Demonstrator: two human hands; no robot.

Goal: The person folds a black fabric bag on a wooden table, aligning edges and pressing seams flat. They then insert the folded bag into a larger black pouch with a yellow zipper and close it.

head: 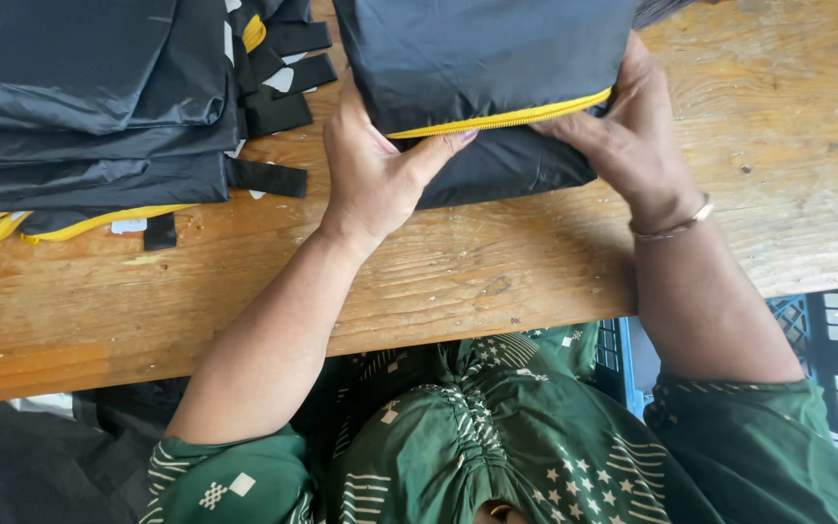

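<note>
Black folded fabric piece (482,58) with a yellow zip (501,120) along its near edge sits on the wooden table (497,281), and both hands are on it: left hand (375,170) grips the near-left corner with the thumb laid across just under the zip, right hand (623,136) clamps the right end, fingers curled over the edge. Off to the left of the left hand, well apart, there's a stack (89,107) of the same black pieces with straps (278,73) sticking out toward it.
</note>
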